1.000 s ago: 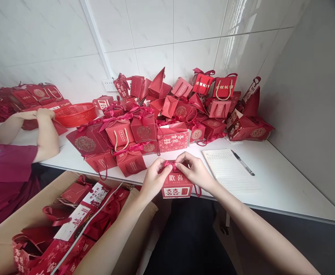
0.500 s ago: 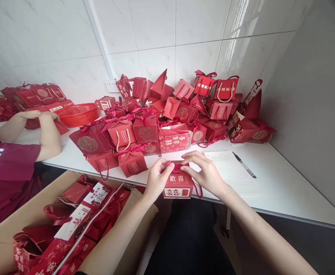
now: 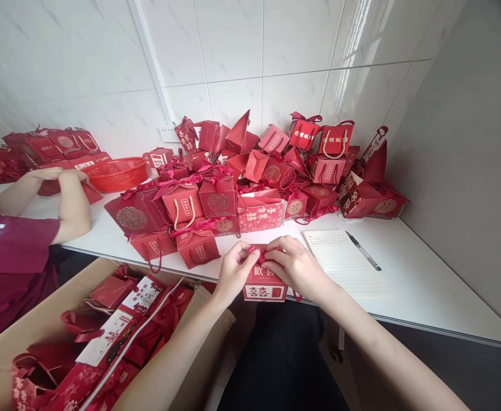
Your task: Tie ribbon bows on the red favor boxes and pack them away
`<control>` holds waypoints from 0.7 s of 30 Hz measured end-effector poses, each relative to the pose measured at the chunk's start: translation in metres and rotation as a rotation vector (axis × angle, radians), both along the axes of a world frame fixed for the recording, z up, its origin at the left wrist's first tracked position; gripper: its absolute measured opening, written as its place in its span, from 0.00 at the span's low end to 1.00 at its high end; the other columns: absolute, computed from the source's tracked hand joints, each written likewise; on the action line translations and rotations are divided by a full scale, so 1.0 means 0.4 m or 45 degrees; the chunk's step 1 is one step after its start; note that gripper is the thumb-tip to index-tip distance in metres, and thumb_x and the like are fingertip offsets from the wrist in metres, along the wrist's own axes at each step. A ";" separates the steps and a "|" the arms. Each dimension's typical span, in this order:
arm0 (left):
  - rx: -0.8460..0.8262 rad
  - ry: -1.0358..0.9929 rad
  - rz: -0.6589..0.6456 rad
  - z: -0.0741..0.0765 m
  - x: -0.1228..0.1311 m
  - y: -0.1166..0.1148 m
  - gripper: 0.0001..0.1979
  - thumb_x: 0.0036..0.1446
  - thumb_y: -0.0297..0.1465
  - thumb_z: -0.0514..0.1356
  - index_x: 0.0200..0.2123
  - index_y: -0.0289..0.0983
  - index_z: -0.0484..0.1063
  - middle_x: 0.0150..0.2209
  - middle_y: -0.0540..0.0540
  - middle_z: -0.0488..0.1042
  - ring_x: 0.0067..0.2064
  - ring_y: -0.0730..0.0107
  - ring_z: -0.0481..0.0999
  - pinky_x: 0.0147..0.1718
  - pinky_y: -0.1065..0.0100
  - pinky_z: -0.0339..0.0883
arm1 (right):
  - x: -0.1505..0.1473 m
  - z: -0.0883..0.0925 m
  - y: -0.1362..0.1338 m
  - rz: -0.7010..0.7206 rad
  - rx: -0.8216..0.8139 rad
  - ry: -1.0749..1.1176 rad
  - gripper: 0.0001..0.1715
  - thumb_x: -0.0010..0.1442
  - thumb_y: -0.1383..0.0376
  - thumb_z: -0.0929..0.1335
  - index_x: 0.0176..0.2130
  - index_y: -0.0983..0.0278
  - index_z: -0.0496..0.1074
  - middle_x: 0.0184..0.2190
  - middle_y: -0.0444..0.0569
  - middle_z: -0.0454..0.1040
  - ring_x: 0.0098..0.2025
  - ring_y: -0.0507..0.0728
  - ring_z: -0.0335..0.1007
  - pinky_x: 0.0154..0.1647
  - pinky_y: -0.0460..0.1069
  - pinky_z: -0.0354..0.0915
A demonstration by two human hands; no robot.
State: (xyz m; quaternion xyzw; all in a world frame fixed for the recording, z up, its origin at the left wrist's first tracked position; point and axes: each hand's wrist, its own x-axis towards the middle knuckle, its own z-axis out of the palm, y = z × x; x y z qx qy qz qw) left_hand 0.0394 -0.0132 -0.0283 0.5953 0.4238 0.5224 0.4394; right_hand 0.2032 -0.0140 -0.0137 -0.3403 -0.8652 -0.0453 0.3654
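At the table's front edge sits a red gift box [image 3: 265, 292] with white characters on its top and a white double-character panel on its front. My left hand [image 3: 235, 270] pinches one side of the dark red ribbon [image 3: 261, 256] on the box top. From the other side, my right hand [image 3: 294, 266] has its thumb and fingers closed on the same ribbon, close to the left fingertips. The ribbon's knot is partly hidden by my fingers. A twisted red cord handle [image 3: 297, 296] hangs at the box's right side.
Many red gift boxes [image 3: 218, 201] are piled along the wall. A notebook [image 3: 340, 257] and a pen [image 3: 363, 251] lie to the right. At left are a red plastic basket [image 3: 116, 175], a co-worker's arms [image 3: 73, 200], and a carton [image 3: 2, 348] of red bags below.
My right hand has moved left and in toward the ribbon's middle, its raised fingers now curled down. The left hand stays nearly in place. The view has tilted slightly upward.
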 end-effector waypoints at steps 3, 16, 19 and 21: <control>0.030 0.048 -0.011 -0.001 -0.004 0.002 0.11 0.54 0.38 0.58 0.28 0.36 0.64 0.27 0.50 0.71 0.30 0.71 0.70 0.31 0.71 0.64 | 0.001 0.013 -0.004 -0.026 0.111 -0.109 0.11 0.62 0.65 0.64 0.30 0.65 0.72 0.34 0.51 0.71 0.35 0.56 0.64 0.38 0.51 0.61; 0.069 0.088 0.064 0.003 -0.008 -0.002 0.09 0.55 0.36 0.57 0.29 0.36 0.65 0.29 0.49 0.71 0.34 0.70 0.71 0.36 0.70 0.64 | 0.029 0.043 -0.006 -0.031 0.289 -0.251 0.14 0.64 0.68 0.61 0.31 0.64 0.72 0.32 0.50 0.69 0.34 0.55 0.61 0.40 0.51 0.57; 0.129 0.222 0.109 0.008 -0.018 -0.003 0.09 0.55 0.37 0.57 0.29 0.36 0.67 0.31 0.48 0.72 0.37 0.68 0.72 0.39 0.68 0.64 | 0.038 0.052 -0.011 -0.041 0.324 -0.332 0.14 0.63 0.70 0.60 0.31 0.65 0.72 0.32 0.50 0.68 0.33 0.55 0.61 0.40 0.52 0.57; 0.201 0.319 0.161 0.006 -0.030 -0.005 0.08 0.55 0.36 0.57 0.30 0.37 0.68 0.33 0.47 0.72 0.39 0.66 0.72 0.42 0.67 0.63 | 0.044 0.057 -0.020 -0.092 0.384 -0.421 0.16 0.63 0.72 0.60 0.28 0.64 0.71 0.31 0.50 0.68 0.32 0.55 0.60 0.40 0.53 0.56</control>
